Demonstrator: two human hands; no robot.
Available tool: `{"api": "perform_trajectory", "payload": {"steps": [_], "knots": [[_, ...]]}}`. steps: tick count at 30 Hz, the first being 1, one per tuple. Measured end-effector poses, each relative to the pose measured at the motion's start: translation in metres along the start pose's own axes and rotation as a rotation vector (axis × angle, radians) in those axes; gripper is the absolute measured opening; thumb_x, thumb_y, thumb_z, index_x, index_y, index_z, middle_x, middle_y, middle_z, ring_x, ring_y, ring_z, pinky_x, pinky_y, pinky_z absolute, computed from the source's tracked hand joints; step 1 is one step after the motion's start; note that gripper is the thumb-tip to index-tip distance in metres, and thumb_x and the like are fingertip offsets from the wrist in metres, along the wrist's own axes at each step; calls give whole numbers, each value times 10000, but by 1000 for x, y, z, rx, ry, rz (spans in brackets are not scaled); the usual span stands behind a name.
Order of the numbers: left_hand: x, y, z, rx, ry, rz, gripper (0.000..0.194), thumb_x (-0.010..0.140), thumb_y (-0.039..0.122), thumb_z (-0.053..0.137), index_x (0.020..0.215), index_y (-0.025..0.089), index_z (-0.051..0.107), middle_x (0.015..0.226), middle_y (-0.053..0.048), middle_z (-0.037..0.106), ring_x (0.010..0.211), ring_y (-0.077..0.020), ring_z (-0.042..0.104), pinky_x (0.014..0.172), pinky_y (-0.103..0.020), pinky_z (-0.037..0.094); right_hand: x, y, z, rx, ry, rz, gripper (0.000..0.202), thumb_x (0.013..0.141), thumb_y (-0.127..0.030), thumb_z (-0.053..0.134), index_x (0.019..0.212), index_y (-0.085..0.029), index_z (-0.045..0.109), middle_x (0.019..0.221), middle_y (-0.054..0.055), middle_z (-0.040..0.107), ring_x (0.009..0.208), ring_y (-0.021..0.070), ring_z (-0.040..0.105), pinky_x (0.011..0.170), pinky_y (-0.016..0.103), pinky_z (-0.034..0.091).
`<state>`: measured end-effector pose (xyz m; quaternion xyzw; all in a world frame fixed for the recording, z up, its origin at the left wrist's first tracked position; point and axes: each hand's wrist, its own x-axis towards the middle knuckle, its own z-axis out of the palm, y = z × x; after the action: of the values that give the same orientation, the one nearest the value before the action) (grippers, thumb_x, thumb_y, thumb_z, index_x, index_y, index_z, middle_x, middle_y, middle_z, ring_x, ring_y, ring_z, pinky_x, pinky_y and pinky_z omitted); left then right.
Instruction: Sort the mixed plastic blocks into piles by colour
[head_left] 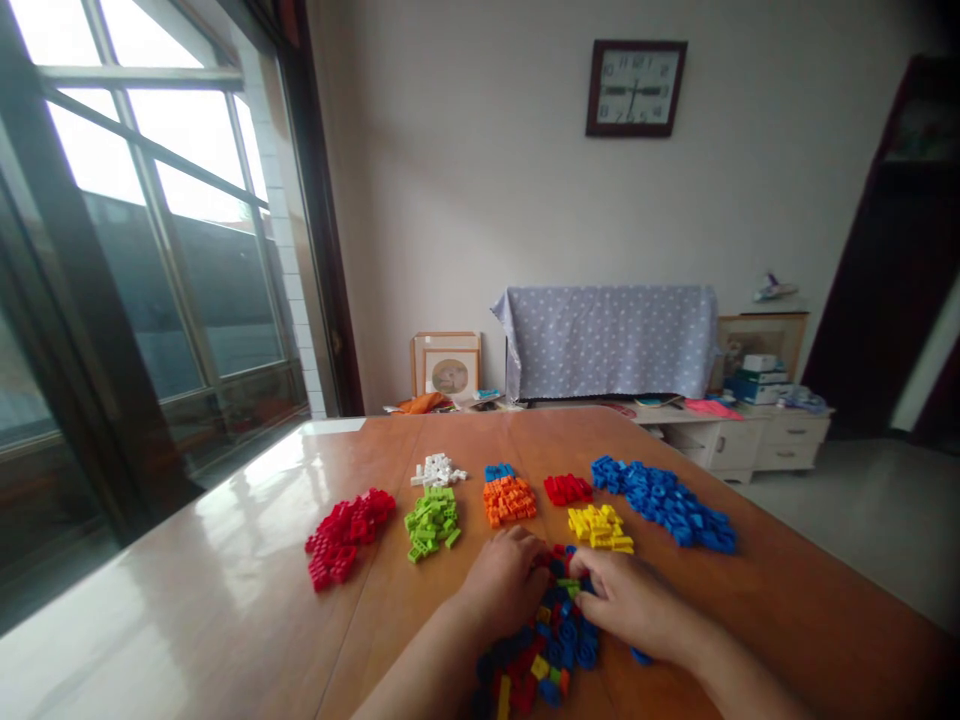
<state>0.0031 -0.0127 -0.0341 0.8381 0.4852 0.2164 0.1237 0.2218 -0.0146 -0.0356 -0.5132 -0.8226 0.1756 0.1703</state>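
Note:
A mixed pile of toy building bricks (566, 635), blue, red, yellow, green and orange, lies close to me on the table, between my forearms. My left hand (504, 580) rests at the pile's left side, its fingers curled down and their tips partly hidden. From the right, my right hand (616, 592) reaches into the same bricks, thumb and fingers bent together beside a green brick (571, 586). What either hand grips, if anything, is too small or covered to make out. My left hand and forearm cover part of the pile.
Sorted heaps lie beyond my hands: crimson bricks (349, 535), green (433, 522), white (437, 470), orange (509, 501), red (568, 489), yellow (601, 528) and blue (664, 500). The wooden table (247, 570) ends before a low white cabinet (787, 440).

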Motion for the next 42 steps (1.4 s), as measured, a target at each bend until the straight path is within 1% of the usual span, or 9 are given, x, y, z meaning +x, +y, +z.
{"api": "perform_trajectory", "payload": {"steps": [5,9,14,17,23,32,36,40,42], "knots": [[-1,1,-1,12,23,21,162,858,234,544,963,224,667,1038,-61,651,975,-213,588,871,-295,455,3,2,1,-3,-3,2,79,790,-253,642,864,-227,637,639,-50,529,595,115,439,539,249,188],[-1,2,-2,10,18,43,156,864,218,535,934,216,674,985,-58,661,957,-210,591,867,-293,447,7,1,2,-39,27,31,117,804,-330,659,861,-228,663,626,-44,563,589,120,451,544,257,187],[-1,2,-2,10,12,36,155,853,219,555,925,211,693,963,-62,672,949,-216,598,865,-294,445,12,1,1,-70,20,32,160,801,-373,670,882,-237,690,704,-19,661,652,144,544,565,260,213],[-1,2,-2,10,7,47,166,852,222,554,931,219,700,954,-60,676,947,-216,602,858,-291,447,14,-2,1,-110,34,32,140,792,-358,669,845,-229,679,745,-4,690,693,156,576,579,262,219],[-3,3,-6,11,2,39,178,849,250,558,947,226,705,971,-60,679,938,-216,604,831,-288,457,16,-12,0,-185,30,26,64,765,-267,638,804,-216,637,720,0,684,690,159,574,581,268,206],[-3,6,-8,47,-37,23,203,873,288,536,967,241,710,995,-63,684,962,-227,604,841,-305,462,21,-12,-5,-210,-16,36,99,772,-320,655,771,-223,638,713,9,690,703,177,601,575,273,211],[-3,6,-9,50,-44,17,202,877,287,534,970,242,707,996,-60,688,969,-224,604,858,-301,461,24,-12,-6,-215,-37,53,86,745,-295,674,772,-219,642,716,5,686,711,177,605,570,270,208],[-3,5,-11,3,-46,10,198,857,262,548,969,235,709,997,-58,691,975,-221,603,867,-294,460,25,-11,-4,-211,-41,58,67,723,-257,674,755,-214,634,702,-1,670,682,161,577,563,268,202],[-1,4,-11,-52,-8,-15,207,857,249,541,977,222,708,1014,-65,693,980,-222,604,871,-296,459,26,-11,-5,-180,-19,53,70,731,-267,673,757,-213,637,691,-5,660,667,154,563,567,263,213]]}}
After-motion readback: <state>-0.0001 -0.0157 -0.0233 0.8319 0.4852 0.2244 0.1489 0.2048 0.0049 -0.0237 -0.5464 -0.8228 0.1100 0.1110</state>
